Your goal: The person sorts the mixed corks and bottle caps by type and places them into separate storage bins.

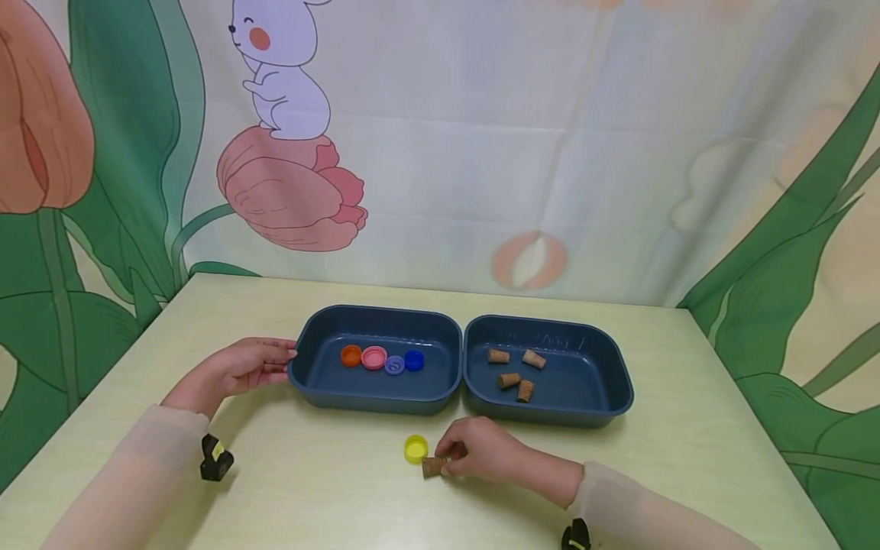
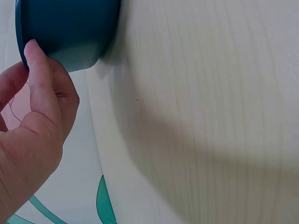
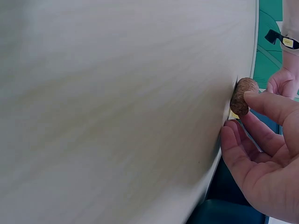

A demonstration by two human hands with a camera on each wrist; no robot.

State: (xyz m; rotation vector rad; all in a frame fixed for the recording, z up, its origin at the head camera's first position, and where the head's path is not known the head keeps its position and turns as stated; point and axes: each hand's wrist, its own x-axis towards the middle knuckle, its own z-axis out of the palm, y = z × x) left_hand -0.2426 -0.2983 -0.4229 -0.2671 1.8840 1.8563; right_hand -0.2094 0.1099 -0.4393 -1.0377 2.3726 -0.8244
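Cork-brown stopper (image 1: 432,466) is pinched at the fingertips of the right hand (image 1: 481,451), low on the table (image 1: 687,428), just in front of the seam btw the two blue trays. Wrist view shows thumb & forefinger closed round the cork's end, other fingers loosely curled beneath. Yellow cap (image 1: 415,448) lies just beside the cork, on its far-left side; touching or not, can't tell.

Left tray (image 1: 374,401), behind the cork & to the left, holds four caps in a row: orange (image 1: 351,355), pink (image 1: 374,357), purple (image 1: 394,365), blue (image 1: 414,360). Right tray (image 1: 550,412) sits touching it, w/ four more corks (image 1: 512,368) scattered inside.

Left hand (image 1: 237,368) rests at the left tray's outer wall, fingers straight-ish; thumb tip presses on the rim, nothing grasped.

Behind the table hangs a backdrop (image 1: 289,153) w/ rabbit, tulips & leaves.
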